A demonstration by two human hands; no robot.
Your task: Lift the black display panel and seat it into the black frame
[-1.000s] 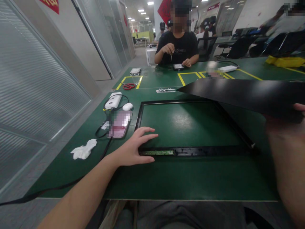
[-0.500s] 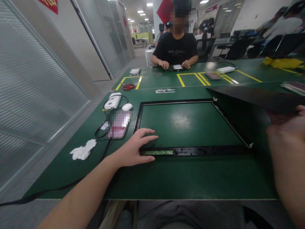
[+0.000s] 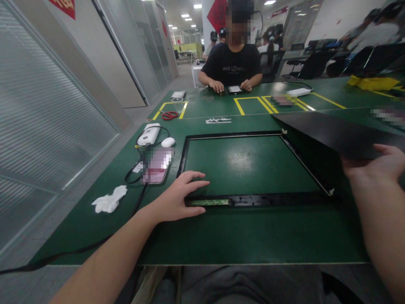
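Note:
A thin black frame (image 3: 236, 134) lies on the green table, with a strip of green circuit board (image 3: 209, 202) along its near side. My left hand (image 3: 177, 196) rests at the near left corner of this frame, fingers and thumb spread apart. On the right, a dark flat panel (image 3: 329, 131) is raised at a slant beside the frame. My right hand (image 3: 375, 166) grips its near edge, thumb on top and the other fingers partly hidden beneath. The panel's far right part runs out of view.
On the left lie a phone (image 3: 156, 166), a white power bank (image 3: 148, 134) with a black cable, a white earbud case (image 3: 168, 142) and a crumpled tissue (image 3: 110, 199). Red scissors (image 3: 170, 115) and small white strips (image 3: 218, 120) lie farther back. A person (image 3: 234, 63) sits opposite.
My right hand has shifted left with the panel, and its thumb shows more clearly on top. My left hand and the frame stay in place.

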